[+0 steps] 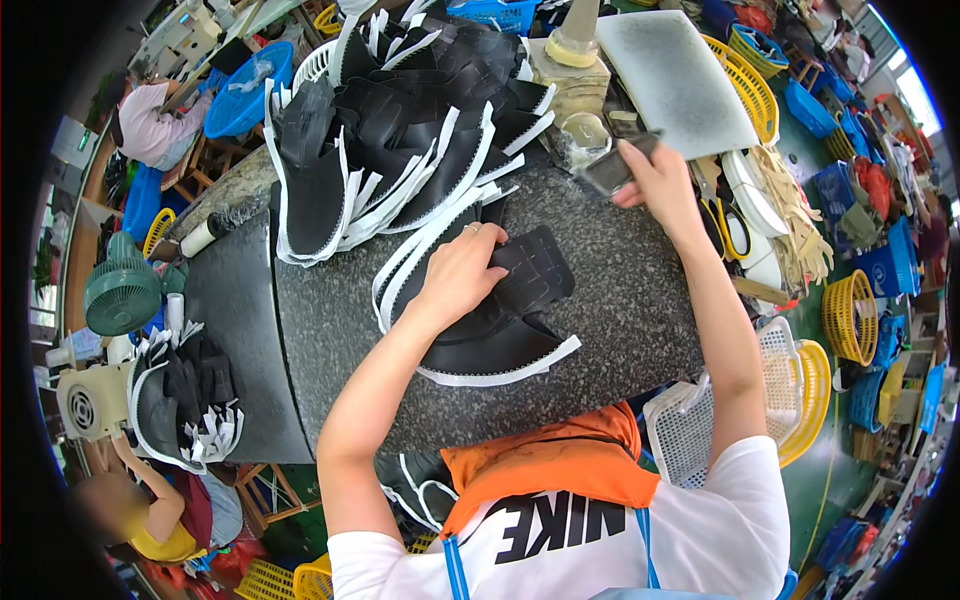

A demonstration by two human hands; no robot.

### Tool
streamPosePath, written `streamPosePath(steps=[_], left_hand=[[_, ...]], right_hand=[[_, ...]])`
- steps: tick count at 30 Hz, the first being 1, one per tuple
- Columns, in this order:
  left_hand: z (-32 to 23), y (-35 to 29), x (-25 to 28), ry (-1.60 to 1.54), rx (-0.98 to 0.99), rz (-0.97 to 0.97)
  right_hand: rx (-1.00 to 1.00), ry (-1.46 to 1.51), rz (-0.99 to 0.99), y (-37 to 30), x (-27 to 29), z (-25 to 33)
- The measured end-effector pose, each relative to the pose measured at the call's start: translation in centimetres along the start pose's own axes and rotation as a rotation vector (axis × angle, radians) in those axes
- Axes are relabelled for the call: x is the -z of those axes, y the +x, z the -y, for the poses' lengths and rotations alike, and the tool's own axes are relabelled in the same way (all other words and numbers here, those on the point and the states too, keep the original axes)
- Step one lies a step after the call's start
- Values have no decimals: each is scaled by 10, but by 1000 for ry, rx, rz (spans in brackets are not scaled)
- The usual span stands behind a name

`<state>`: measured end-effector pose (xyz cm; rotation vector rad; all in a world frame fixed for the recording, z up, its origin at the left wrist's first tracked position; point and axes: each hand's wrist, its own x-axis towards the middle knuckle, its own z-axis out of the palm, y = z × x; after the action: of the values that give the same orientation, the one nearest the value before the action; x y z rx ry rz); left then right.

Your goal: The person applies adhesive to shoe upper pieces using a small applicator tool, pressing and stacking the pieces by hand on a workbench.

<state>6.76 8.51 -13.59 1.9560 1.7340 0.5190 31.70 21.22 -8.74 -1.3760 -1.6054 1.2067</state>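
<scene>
My left hand (462, 268) is closed on a black shoe upper (490, 338) with white zigzag-edged trim, lying on the speckled stone worktop. Its thumb and fingers press at the near side of a dark stitched flap (538, 268). My right hand (655, 185) grips a dark, flat rectangular block (612, 170), slightly blurred, above the worktop's far right part. Next to the block stands a small round pot (585, 132) with a whitish rim. Beyond my left hand is a large heap of similar black uppers (400, 140).
A white-grey slab (680, 80) lies at the far right beside a cone-shaped spool (574, 35). Yellow-handled scissors (732, 228) and pale strips (790, 200) lie right of my arm. White and yellow baskets (690, 435) stand at near right. Two other people sit at left.
</scene>
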Motion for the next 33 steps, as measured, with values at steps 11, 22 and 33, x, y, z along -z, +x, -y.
streamPosePath(steps=[11,22,33], left_hand=[[0,-3,2,32,8,40],[0,-4,1,49,7,56],[1,-5,3,53,-6,60]], right_hand=[[463,-221,172,-85,-61,-26],[458,-416,44,-88,-62,-26],[573,-396,130,-97,-67,-21]])
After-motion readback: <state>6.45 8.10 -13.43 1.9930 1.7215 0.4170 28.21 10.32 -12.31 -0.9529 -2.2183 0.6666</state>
